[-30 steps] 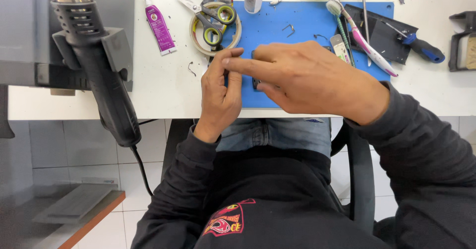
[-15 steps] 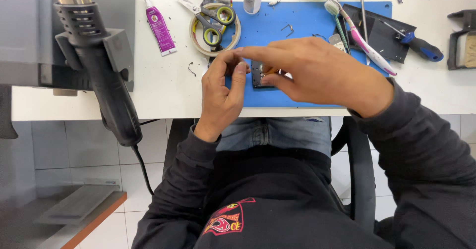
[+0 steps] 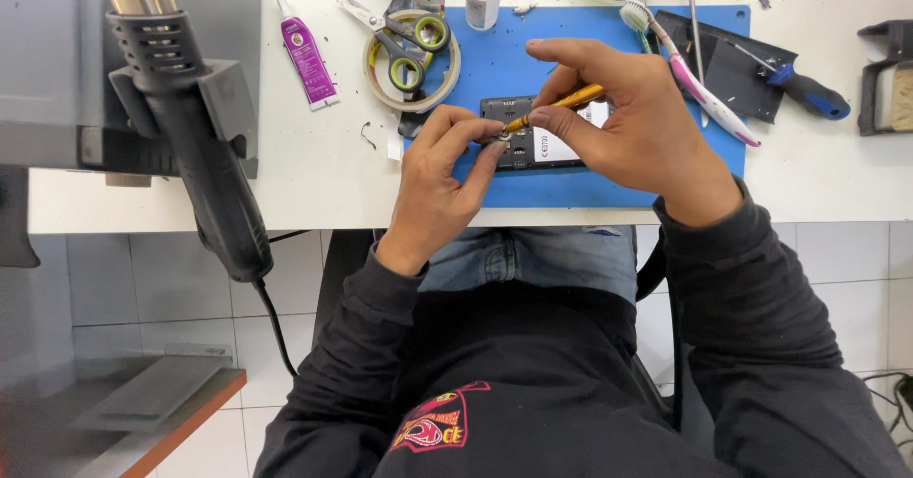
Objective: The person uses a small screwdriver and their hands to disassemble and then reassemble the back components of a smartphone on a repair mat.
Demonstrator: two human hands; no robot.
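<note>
On the blue mat (image 3: 495,78) atop the white desk (image 3: 314,174), the opened phone (image 3: 533,136) is mid-repair: the right hand (image 3: 628,121) pinches a yellow screwdriver (image 3: 556,107) while the left hand (image 3: 442,178) pinches at its tip, so the next move likely calls for steady, gentle turning.

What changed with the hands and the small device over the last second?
The right hand lifted off the opened device, uncovering it, and now shows a yellow-handled tool in its grip. The left hand stayed pinching at the tool tip. Scissors and toothbrush unmoved.
</note>
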